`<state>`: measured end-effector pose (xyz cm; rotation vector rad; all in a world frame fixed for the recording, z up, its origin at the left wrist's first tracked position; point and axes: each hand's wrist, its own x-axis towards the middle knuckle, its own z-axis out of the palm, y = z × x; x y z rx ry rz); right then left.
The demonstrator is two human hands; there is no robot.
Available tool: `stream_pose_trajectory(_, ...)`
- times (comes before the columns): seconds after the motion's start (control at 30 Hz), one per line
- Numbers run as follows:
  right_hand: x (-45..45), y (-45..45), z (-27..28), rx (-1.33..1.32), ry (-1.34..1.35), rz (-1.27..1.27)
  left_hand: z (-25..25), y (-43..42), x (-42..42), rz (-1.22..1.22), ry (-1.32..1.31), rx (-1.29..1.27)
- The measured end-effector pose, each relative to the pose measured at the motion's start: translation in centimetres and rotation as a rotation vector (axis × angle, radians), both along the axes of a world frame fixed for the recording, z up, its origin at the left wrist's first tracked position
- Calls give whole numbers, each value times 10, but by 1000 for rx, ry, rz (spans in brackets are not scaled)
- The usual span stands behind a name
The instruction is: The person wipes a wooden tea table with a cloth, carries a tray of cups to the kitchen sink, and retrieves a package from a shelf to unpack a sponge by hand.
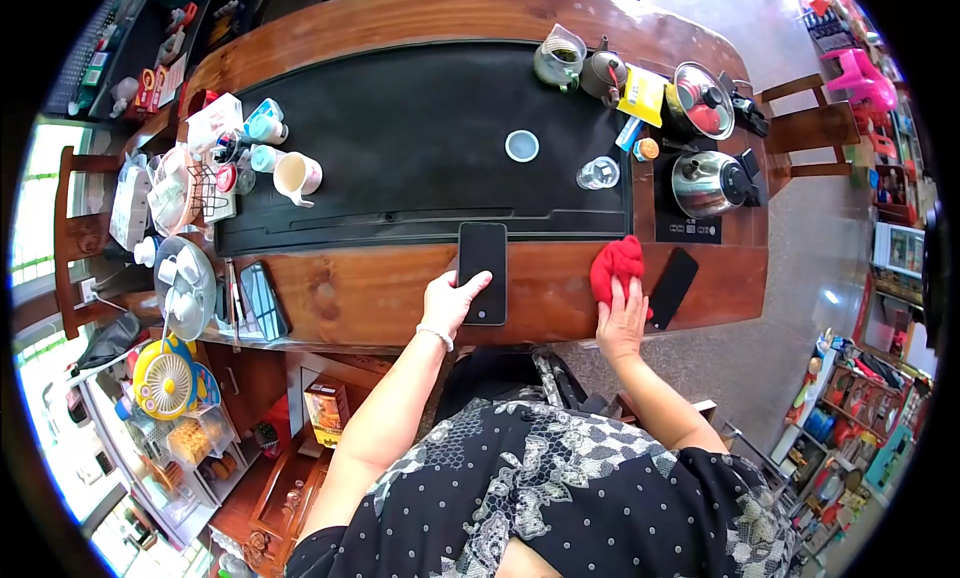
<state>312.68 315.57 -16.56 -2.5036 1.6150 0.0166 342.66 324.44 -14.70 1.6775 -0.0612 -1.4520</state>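
My left hand (450, 303) grips a black smartphone (483, 248) at the front of the table, its thumb across the screen and its other fingers hidden. The screen is dark. To the right, my right hand (622, 323) has its fingers on a bunched red cloth (617, 260) lying on the wooden edge. Just beside that cloth rests a second dark phone (674, 288), tilted and apart from the left hand. Another phone (264, 300) with a reflective screen lies at the left end of the table.
A black tray inset (420, 138) fills the table's middle, with a small bowl (522, 146) and a clear glass (598, 173) on it. A steel kettle (705, 183) and a lidded pot (703, 100) stand right. A mug (298, 178) and a plate of cups (185, 288) sit left.
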Motion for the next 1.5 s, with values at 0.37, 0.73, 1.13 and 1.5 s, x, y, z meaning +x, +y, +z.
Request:
stream_pose_trajectory(0.37,45,-18,52,190,-66,41,-5,7,-5,-69,-225,267)
stream_pose_trajectory(0.73,-12,-18,15,134,-201,435,43,41,20,-555,-716,591)
stream_pose_trajectory(1.13,90,-12,2,84,-296,609,56,55,36,-706,-877,660)
stream_pose_trajectory(1.5,-57,7,14,-13,-255,191,89,86,63,-855,-972,641)
